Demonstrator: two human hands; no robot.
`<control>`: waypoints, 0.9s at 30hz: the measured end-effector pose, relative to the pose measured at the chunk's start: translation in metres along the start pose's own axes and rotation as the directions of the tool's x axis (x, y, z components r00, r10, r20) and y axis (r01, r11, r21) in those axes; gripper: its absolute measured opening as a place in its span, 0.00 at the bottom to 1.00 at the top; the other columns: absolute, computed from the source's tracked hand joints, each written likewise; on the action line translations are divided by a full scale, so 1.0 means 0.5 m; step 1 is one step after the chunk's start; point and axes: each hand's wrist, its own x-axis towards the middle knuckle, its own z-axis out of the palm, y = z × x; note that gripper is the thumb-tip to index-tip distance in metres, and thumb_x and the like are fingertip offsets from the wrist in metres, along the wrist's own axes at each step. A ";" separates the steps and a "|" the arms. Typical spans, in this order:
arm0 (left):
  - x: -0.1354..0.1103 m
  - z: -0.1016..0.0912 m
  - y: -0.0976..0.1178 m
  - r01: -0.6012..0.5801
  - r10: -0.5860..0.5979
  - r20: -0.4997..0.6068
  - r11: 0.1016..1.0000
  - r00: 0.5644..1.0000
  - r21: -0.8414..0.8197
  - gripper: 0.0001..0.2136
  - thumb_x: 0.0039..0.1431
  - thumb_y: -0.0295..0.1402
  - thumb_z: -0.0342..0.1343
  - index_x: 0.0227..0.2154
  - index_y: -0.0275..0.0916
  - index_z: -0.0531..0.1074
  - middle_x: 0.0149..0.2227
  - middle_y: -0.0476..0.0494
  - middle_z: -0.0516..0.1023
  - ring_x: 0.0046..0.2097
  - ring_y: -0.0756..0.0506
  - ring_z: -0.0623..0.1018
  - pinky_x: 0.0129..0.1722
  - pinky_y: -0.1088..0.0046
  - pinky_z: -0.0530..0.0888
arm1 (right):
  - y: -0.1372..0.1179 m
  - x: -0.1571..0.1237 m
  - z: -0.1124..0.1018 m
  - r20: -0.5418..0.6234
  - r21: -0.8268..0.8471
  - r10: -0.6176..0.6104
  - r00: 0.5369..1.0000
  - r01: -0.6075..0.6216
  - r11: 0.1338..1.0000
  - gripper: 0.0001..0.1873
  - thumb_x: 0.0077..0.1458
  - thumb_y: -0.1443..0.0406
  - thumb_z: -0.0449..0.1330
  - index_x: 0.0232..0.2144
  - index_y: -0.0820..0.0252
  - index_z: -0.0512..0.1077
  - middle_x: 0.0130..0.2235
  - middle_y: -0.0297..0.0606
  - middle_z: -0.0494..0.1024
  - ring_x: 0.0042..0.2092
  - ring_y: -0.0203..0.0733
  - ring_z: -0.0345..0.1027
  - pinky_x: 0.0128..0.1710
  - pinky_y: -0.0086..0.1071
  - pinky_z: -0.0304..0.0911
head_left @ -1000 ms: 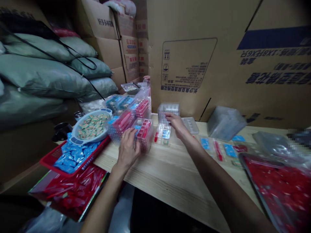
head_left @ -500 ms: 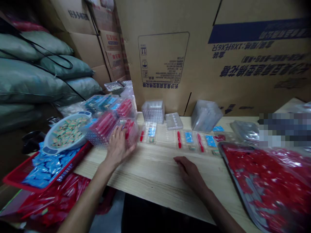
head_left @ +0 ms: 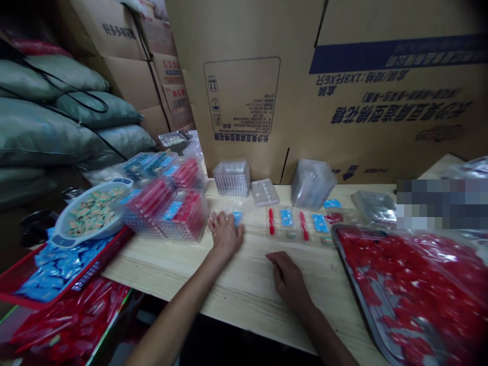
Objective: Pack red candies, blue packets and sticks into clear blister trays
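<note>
My left hand [head_left: 224,236] reaches over a clear plastic tray, fingers and thumb curled about its sides. A blue packet [head_left: 237,217] shows in the tray past my fingertips; the rest of it is mostly covered by the hand. Just left stand stacked clear trays [head_left: 186,216] filled with red pieces and blue packets. My right hand [head_left: 287,279] rests on the table, fingers curled in, with nothing seen in it. Beyond it lie clear trays, each with a red pen-shaped piece [head_left: 271,221] and a blue packet [head_left: 286,217].
Empty clear trays [head_left: 232,179] and a taller stack [head_left: 313,184] stand against the cardboard [head_left: 244,91]. At right is a metal tray [head_left: 362,300] of red packets. At left, a bowl [head_left: 61,223] of small packets sits over a red basket [head_left: 110,256] of blue packets.
My left hand has moved right, from the filled stack to the single tray beside it, and that tray has shifted slightly. My right hand stays about where it was.
</note>
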 end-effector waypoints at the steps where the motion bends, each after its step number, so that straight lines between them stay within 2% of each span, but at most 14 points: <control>1: 0.001 -0.004 0.000 0.032 -0.031 0.006 0.999 0.999 -0.013 0.17 0.60 0.41 0.52 0.46 0.36 0.70 0.62 0.25 0.62 0.66 0.24 0.55 0.62 0.42 0.51 | 0.000 0.001 0.001 0.003 -0.009 -0.001 1.000 0.001 1.000 0.17 0.55 0.73 0.49 0.42 0.55 0.73 0.40 0.43 0.76 0.43 0.48 0.71 0.44 0.43 0.69; 5: 0.027 -0.030 0.003 0.151 -0.143 0.105 0.986 0.984 -0.075 0.22 0.51 0.45 0.59 0.45 0.36 0.67 0.52 0.28 0.68 0.56 0.28 0.68 0.55 0.50 0.63 | -0.002 0.001 0.002 -0.001 -0.021 0.013 1.000 -0.013 1.000 0.18 0.53 0.74 0.50 0.41 0.55 0.73 0.40 0.42 0.76 0.44 0.48 0.70 0.45 0.43 0.68; 7: 0.036 -0.044 0.007 0.159 -0.152 0.089 0.984 0.984 -0.078 0.25 0.49 0.45 0.61 0.46 0.36 0.65 0.49 0.30 0.69 0.53 0.30 0.70 0.52 0.53 0.66 | -0.002 0.001 0.001 -0.002 -0.018 0.015 1.000 -0.015 1.000 0.19 0.52 0.75 0.49 0.41 0.55 0.73 0.39 0.42 0.75 0.43 0.48 0.70 0.45 0.43 0.68; 10: 0.036 -0.060 0.017 0.123 -0.130 -0.086 0.989 0.988 -0.080 0.25 0.51 0.44 0.60 0.48 0.35 0.64 0.53 0.29 0.66 0.55 0.29 0.68 0.52 0.52 0.64 | 0.002 0.001 0.001 0.009 -0.021 0.005 1.000 -0.005 1.000 0.19 0.52 0.75 0.49 0.41 0.54 0.73 0.39 0.41 0.75 0.43 0.47 0.70 0.44 0.42 0.68; 14: 0.024 -0.092 0.038 0.028 -0.116 -0.327 0.965 0.938 -0.260 0.28 0.49 0.46 0.61 0.49 0.35 0.64 0.60 0.24 0.60 0.61 0.27 0.63 0.57 0.48 0.61 | 0.006 0.009 0.005 0.003 -0.018 0.008 1.000 -0.008 1.000 0.18 0.53 0.74 0.49 0.41 0.55 0.73 0.39 0.42 0.75 0.43 0.47 0.70 0.44 0.42 0.68; 16: 0.009 -0.120 0.055 0.003 -0.186 -0.284 0.840 0.941 -0.542 0.29 0.49 0.49 0.60 0.48 0.36 0.65 0.57 0.26 0.65 0.58 0.29 0.67 0.56 0.49 0.65 | -0.005 0.011 0.003 -0.023 0.016 0.017 1.000 -0.016 1.000 0.18 0.55 0.73 0.49 0.43 0.56 0.72 0.40 0.43 0.74 0.43 0.47 0.70 0.45 0.42 0.69; 17: -0.004 -0.136 0.065 0.035 -0.233 -0.181 0.699 0.956 -0.714 0.28 0.50 0.52 0.58 0.47 0.37 0.66 0.54 0.28 0.69 0.55 0.31 0.71 0.54 0.50 0.68 | -0.016 0.011 -0.001 -0.044 0.044 0.029 0.999 -0.027 0.999 0.19 0.55 0.73 0.49 0.46 0.56 0.71 0.41 0.43 0.74 0.44 0.47 0.70 0.45 0.42 0.69; 19: -0.042 -0.164 0.083 0.240 -0.212 0.185 0.272 0.960 -0.932 0.27 0.53 0.58 0.51 0.42 0.38 0.68 0.45 0.32 0.76 0.46 0.34 0.77 0.47 0.51 0.73 | -0.043 0.009 -0.015 -0.091 0.101 0.061 0.994 -0.051 0.994 0.24 0.57 0.71 0.50 0.56 0.56 0.65 0.49 0.45 0.71 0.47 0.46 0.69 0.46 0.42 0.69; 20: -0.067 -0.173 0.090 0.397 -0.092 0.390 0.070 0.916 -0.915 0.28 0.53 0.60 0.48 0.39 0.38 0.70 0.42 0.32 0.77 0.43 0.35 0.79 0.44 0.50 0.75 | -0.057 0.008 -0.025 -0.117 0.116 0.079 0.990 -0.066 0.991 0.28 0.57 0.71 0.51 0.60 0.54 0.60 0.54 0.46 0.68 0.50 0.46 0.68 0.47 0.42 0.69; 22: -0.119 -0.173 0.100 0.688 0.194 0.663 -0.122 0.723 -0.715 0.31 0.52 0.63 0.48 0.35 0.37 0.74 0.37 0.28 0.79 0.40 0.32 0.80 0.40 0.47 0.76 | -0.078 0.007 -0.050 -0.175 0.081 0.106 0.979 -0.093 0.992 0.33 0.58 0.70 0.51 0.65 0.52 0.53 0.61 0.46 0.59 0.57 0.47 0.62 0.54 0.44 0.66; 24: -0.166 -0.152 0.104 0.850 0.351 0.781 -0.102 0.516 -0.516 0.33 0.49 0.65 0.50 0.35 0.36 0.76 0.36 0.25 0.80 0.40 0.30 0.81 0.38 0.47 0.76 | -0.082 0.003 -0.081 -0.203 -0.019 0.112 0.973 -0.118 0.993 0.32 0.58 0.72 0.49 0.65 0.52 0.55 0.61 0.46 0.60 0.61 0.47 0.57 0.59 0.46 0.61; 25: -0.184 -0.137 0.105 0.881 0.361 0.813 -0.060 0.458 -0.469 0.33 0.47 0.65 0.52 0.35 0.35 0.77 0.36 0.25 0.80 0.40 0.29 0.81 0.38 0.48 0.76 | -0.078 -0.001 -0.100 -0.194 -0.077 0.113 0.974 -0.130 0.988 0.31 0.57 0.73 0.48 0.63 0.54 0.59 0.59 0.47 0.62 0.60 0.48 0.58 0.59 0.46 0.60; 26: -0.198 -0.121 0.106 0.883 0.334 0.832 -0.003 0.444 -0.470 0.34 0.46 0.64 0.53 0.36 0.35 0.77 0.37 0.25 0.81 0.40 0.30 0.81 0.37 0.51 0.76 | -0.071 -0.007 -0.122 -0.172 -0.135 0.117 0.978 -0.141 0.981 0.31 0.55 0.74 0.48 0.61 0.55 0.62 0.56 0.47 0.65 0.58 0.48 0.60 0.59 0.46 0.61; 27: -0.209 -0.107 0.105 0.853 0.272 0.833 0.073 0.481 -0.517 0.33 0.45 0.63 0.55 0.38 0.35 0.77 0.37 0.27 0.81 0.38 0.32 0.81 0.36 0.54 0.77 | -0.063 -0.013 -0.147 -0.147 -0.195 0.124 0.981 -0.151 0.969 0.31 0.53 0.75 0.48 0.58 0.56 0.65 0.53 0.47 0.68 0.56 0.48 0.62 0.57 0.46 0.62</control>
